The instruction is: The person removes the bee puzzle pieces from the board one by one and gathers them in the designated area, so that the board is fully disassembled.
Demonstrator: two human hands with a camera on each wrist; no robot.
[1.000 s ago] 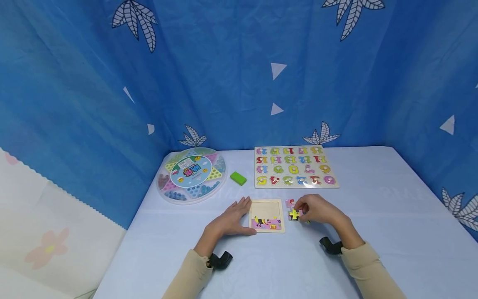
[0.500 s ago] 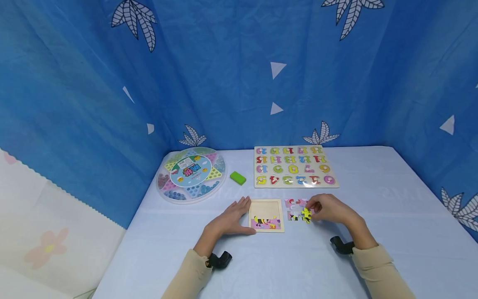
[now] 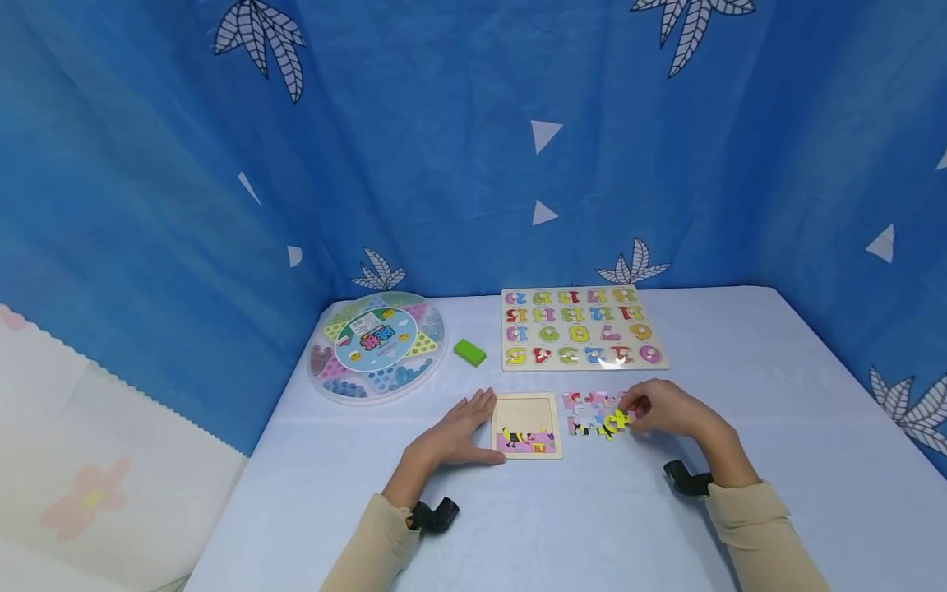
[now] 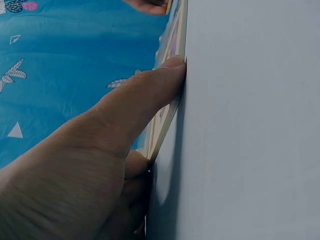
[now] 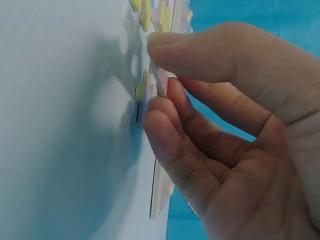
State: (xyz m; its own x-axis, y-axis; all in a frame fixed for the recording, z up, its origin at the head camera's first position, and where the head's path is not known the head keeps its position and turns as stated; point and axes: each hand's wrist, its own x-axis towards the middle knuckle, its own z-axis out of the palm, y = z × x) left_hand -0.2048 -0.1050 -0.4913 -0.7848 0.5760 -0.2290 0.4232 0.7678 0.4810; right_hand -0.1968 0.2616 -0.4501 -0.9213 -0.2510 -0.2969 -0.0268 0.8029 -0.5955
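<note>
A pale, square wooden tray [image 3: 522, 411] meets the left hand [image 3: 459, 432], fingers spread; the right hand [image 3: 669, 409] pinches a thin, knobbed yellow puzzle piece [image 3: 622, 420].

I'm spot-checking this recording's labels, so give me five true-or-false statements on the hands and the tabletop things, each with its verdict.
1. The left hand touches the frame. True.
2. The green block lies between the round game and the number board. True.
3. The right hand rests flat on the number board. False: it pinches a puzzle piece.
4. The frame is completely filled. False: only its near part is.
5. In the head view, the round game lies right of the number board. False: it lies left.
</note>
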